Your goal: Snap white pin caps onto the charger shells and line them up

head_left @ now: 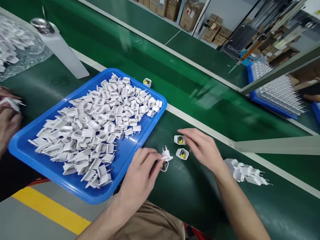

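Between the thumb and fingertips of my left hand (141, 170) is a white two-pin plug cap (166, 153), its pins pointing up. Right under it stands a small white charger housing (164, 166) with dark parts inside, partly hidden. My right hand (203, 148) has its fingers stretched out around the far side of another charger housing (179, 140) with yellow and black parts; whether they touch it I cannot tell. Just nearer to me sits a similar charger housing (182, 154). Left of my hands, a blue tray (136, 144) holds a heap of white plug caps (100, 123).
Several white plug pieces (247, 172) lie together at the right. One more charger housing (147, 82) stands behind the tray. A white dispenser bottle (65, 50) and a plastic bag (17, 43) are at the left, near another person's hand (8, 120). Metal posts (277, 145) rise at the right.
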Motion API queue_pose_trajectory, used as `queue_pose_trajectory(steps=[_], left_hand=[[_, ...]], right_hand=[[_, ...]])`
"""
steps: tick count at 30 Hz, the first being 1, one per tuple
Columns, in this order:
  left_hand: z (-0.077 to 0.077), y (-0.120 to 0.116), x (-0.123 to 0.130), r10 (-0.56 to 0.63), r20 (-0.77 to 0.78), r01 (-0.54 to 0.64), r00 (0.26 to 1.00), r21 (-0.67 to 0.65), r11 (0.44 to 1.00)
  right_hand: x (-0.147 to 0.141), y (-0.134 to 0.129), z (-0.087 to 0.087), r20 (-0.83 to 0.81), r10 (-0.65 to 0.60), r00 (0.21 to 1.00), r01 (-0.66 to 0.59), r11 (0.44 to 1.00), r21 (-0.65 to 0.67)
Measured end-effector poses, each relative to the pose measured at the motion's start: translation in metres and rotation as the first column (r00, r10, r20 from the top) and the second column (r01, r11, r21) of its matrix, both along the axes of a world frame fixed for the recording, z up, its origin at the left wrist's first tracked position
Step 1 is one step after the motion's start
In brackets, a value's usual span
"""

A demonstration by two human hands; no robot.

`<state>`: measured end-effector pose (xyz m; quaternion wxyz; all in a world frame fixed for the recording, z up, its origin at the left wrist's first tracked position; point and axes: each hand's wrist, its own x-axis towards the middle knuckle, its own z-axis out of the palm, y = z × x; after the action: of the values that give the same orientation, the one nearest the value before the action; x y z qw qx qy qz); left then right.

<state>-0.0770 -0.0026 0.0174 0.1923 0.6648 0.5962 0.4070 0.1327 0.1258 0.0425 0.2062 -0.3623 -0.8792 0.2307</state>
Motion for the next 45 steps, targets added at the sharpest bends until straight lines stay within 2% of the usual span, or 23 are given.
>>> queue_pose_trajectory(steps=[2, 3, 6, 7, 9, 12, 14, 17, 20, 24, 32, 40, 45], left_hand=[[0.000, 0.009, 0.015, -0.023, 0.003, 0.023, 1.000, 0.023, 0.999], [0.000, 0.014, 0.022, -0.035, -0.007, 0.035, 0.999, 0.038, 0.999], [0.005, 0.032, 0.039, -0.112, -0.027, 0.113, 0.993, 0.058, 0.992], [0.006, 0.037, 0.043, -0.144, -0.027, 0.145, 0.989, 0.045, 0.988], [0.005, 0.045, 0.046, -0.193, -0.045, 0.192, 0.980, -0.020, 0.981], [-0.004, 0.053, 0.048, -0.247, -0.183, 0.226, 0.952, -0.129, 0.965], [-0.011, 0.057, 0.051, -0.300, -0.295, 0.261, 0.907, -0.166, 0.951], [-0.018, 0.061, 0.062, -0.337, -0.379, 0.281, 0.861, -0.196, 0.939], [-0.018, 0.062, 0.077, -0.294, -0.425, 0.218, 0.856, -0.220, 0.951], [-0.019, 0.059, 0.090, -0.290, -0.425, 0.200, 0.858, -0.244, 0.949], [-0.024, 0.061, 0.086, -0.406, -0.263, 0.314, 0.875, -0.330, 0.890], [-0.028, 0.056, 0.093, -0.317, -0.342, 0.221, 0.885, -0.291, 0.931], [-0.029, 0.056, 0.096, -0.303, -0.360, 0.209, 0.882, -0.277, 0.938]], right_hand=[[0.006, -0.010, 0.011, -0.088, -0.138, 0.986, 0.137, 0.990, -0.018], [0.009, -0.014, 0.015, -0.097, -0.163, 0.982, 0.156, 0.985, -0.075], [0.017, -0.023, 0.017, -0.079, -0.080, 0.994, 0.050, 0.942, -0.333], [0.021, -0.024, 0.014, -0.093, -0.082, 0.992, 0.038, 0.915, -0.401], [0.030, -0.027, 0.004, -0.174, -0.193, 0.966, 0.084, 0.866, -0.492], [0.046, -0.034, -0.013, -0.335, -0.394, 0.856, 0.124, 0.785, -0.607], [0.052, -0.043, -0.021, -0.394, -0.449, 0.802, 0.124, 0.770, -0.626], [0.056, -0.061, -0.029, -0.368, -0.473, 0.801, 0.225, 0.806, -0.547], [0.053, -0.076, -0.034, -0.302, -0.488, 0.819, 0.378, 0.855, -0.355], [0.046, -0.082, -0.044, -0.224, -0.504, 0.834, 0.475, 0.863, -0.171], [0.044, -0.074, -0.053, -0.140, -0.437, 0.888, 0.445, 0.895, 0.029], [0.041, -0.080, -0.050, -0.124, -0.416, 0.901, 0.426, 0.902, 0.072], [0.041, -0.081, -0.043, 0.000, -0.418, 0.908, 0.416, 0.904, 0.095]])
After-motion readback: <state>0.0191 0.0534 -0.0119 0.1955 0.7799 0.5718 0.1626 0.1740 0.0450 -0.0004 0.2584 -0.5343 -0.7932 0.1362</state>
